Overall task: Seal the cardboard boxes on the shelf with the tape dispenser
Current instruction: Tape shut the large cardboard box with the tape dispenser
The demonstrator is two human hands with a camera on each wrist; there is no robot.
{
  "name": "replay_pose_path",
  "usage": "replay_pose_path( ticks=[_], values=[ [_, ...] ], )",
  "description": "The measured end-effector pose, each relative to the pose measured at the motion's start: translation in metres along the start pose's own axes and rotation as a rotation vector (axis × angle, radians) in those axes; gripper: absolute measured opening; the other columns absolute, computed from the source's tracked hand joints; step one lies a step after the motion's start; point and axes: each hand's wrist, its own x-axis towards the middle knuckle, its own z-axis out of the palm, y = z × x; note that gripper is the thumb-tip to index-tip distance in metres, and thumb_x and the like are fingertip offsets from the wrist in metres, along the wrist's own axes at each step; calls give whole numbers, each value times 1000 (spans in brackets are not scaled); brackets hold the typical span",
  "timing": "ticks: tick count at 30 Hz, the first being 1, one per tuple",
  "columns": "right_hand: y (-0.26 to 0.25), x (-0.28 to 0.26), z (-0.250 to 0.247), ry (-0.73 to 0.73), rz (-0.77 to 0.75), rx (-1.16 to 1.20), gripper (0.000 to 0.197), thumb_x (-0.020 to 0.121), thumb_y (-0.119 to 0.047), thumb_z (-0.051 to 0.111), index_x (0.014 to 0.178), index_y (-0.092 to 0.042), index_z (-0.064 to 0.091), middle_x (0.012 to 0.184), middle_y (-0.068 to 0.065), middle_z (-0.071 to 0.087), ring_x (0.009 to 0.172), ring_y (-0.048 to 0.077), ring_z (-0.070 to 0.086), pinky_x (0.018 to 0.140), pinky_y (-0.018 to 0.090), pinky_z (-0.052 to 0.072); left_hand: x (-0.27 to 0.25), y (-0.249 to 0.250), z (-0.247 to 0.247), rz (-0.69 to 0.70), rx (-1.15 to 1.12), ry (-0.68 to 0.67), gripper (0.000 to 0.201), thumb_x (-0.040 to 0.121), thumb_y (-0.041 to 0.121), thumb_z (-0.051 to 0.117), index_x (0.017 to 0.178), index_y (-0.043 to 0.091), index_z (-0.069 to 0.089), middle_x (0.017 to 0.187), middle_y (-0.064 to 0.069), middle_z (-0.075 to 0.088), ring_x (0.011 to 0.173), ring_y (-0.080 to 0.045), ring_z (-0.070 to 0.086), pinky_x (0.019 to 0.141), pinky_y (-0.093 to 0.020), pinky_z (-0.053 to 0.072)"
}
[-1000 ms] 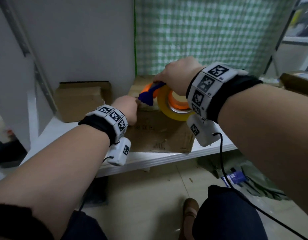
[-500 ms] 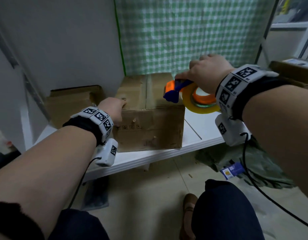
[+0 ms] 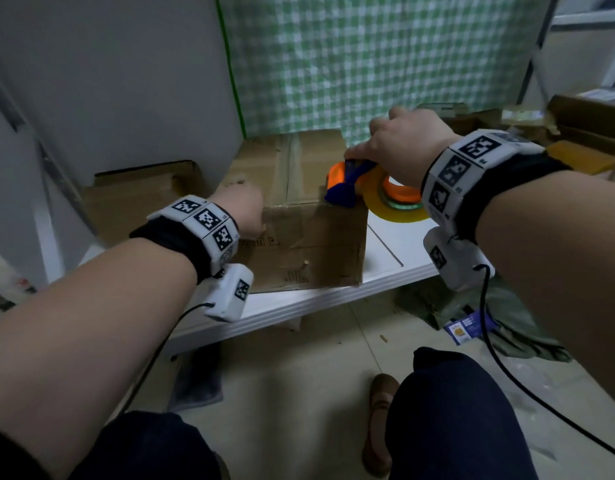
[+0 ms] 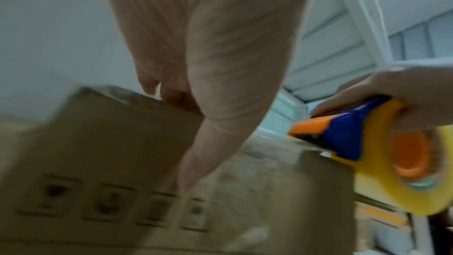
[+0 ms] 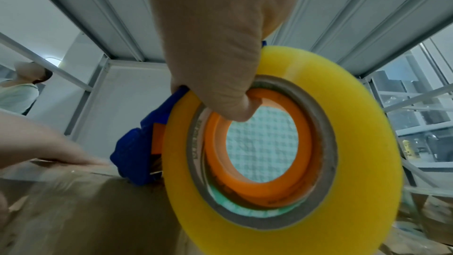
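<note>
A brown cardboard box (image 3: 299, 237) stands on the white shelf (image 3: 333, 299), its top flaps closed along a middle seam. My left hand (image 3: 252, 216) grips its front left top edge: the fingers (image 4: 169, 92) lie over the top and the thumb (image 4: 193, 166) presses the front face. My right hand (image 3: 399, 150) holds the tape dispenser (image 3: 365, 185), blue and orange with a yellow tape roll (image 5: 363, 162). The thumb hooks into the roll's orange core. The dispenser's blue nose (image 3: 340, 197) sits at the box's front right top corner.
A second, lower cardboard box (image 3: 136, 202) lies left of the first, against the grey wall. A green checked curtain (image 3: 368, 64) hangs behind. More cardboard (image 3: 590, 133) is piled at the right. Below the shelf lie a green bag (image 3: 496, 317) and a shoe (image 3: 378, 420).
My right hand has carried the dispenser from over the box's middle to its front right corner. My left hand slid from the top to the front left edge.
</note>
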Motion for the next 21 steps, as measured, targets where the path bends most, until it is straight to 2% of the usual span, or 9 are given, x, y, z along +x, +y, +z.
replay_pose_path(
  ticks=[1, 2, 4, 6, 9, 12, 14, 17, 21],
  values=[
    [0, 1, 1, -5, -3, 1, 54, 99, -18, 42, 144, -42, 26, 127, 8, 46, 111, 31, 47, 67, 34, 36, 4, 12, 0, 49, -28, -2, 62, 79, 24, 68, 132, 4, 42, 126, -17, 50, 111, -32, 52, 92, -42, 48],
    [1, 1, 1, -5, -3, 6, 54, 99, -18, 42, 144, -42, 26, 127, 9, 46, 111, 31, 47, 67, 34, 37, 6, 24, -1, 102, -59, -14, 78, 81, 25, 68, 144, 5, 27, 145, -17, 34, 130, -32, 40, 104, -44, 39],
    [1, 2, 2, -8, 7, 26, 54, 99, -17, 43, 144, -42, 26, 127, 9, 46, 112, 32, 46, 68, 35, 38, 11, 45, 0, 189, -103, -15, 96, 83, 26, 67, 151, 8, 3, 159, -10, 7, 145, -27, 13, 116, -47, 21],
    [1, 2, 5, -3, 15, 43, 54, 99, -17, 43, 144, -42, 26, 128, 9, 46, 113, 32, 46, 69, 36, 39, 15, 59, 0, 220, -135, 19, 100, 81, 29, 69, 150, 8, 0, 159, -9, 6, 145, -26, 11, 117, -47, 18],
    [6, -1, 11, 31, 11, 83, 54, 99, -16, 41, 144, -42, 26, 127, 10, 46, 112, 32, 46, 66, 35, 37, 17, 66, 1, 224, -168, 79, 97, 77, 33, 73, 148, 4, 13, 152, -12, 24, 139, -27, 26, 114, -44, 26],
    [14, -9, 18, 73, -7, 124, 60, 98, -15, 43, 145, -43, 21, 128, 9, 45, 111, 31, 46, 65, 35, 37, 20, 64, 4, 221, -179, 113, 89, 76, 33, 74, 144, 5, 24, 148, -13, 31, 135, -27, 33, 111, -41, 31],
    [17, -16, 25, 75, -18, 157, 65, 96, -14, 45, 146, -44, 16, 130, 9, 43, 112, 31, 45, 65, 36, 38, 22, 62, 5, 233, -170, 86, 93, 76, 35, 74, 147, 7, 20, 153, -13, 24, 139, -26, 27, 113, -39, 28],
    [19, -29, 45, 13, 32, 258, 76, 93, -7, 48, 147, -45, 11, 129, 9, 42, 114, 30, 45, 68, 38, 41, 24, 61, 5, 224, -138, 28, 106, 78, 41, 72, 152, 9, 3, 159, -10, 3, 146, -23, 9, 118, -35, 16],
    [17, -38, 67, 30, 88, 394, 85, 89, -2, 51, 147, -46, 9, 129, 10, 43, 116, 32, 44, 74, 41, 43, 24, 62, 4, 206, -130, 3, 108, 78, 46, 71, 151, 10, 0, 159, -9, -1, 146, -21, 6, 118, -35, 13]
  ],
)
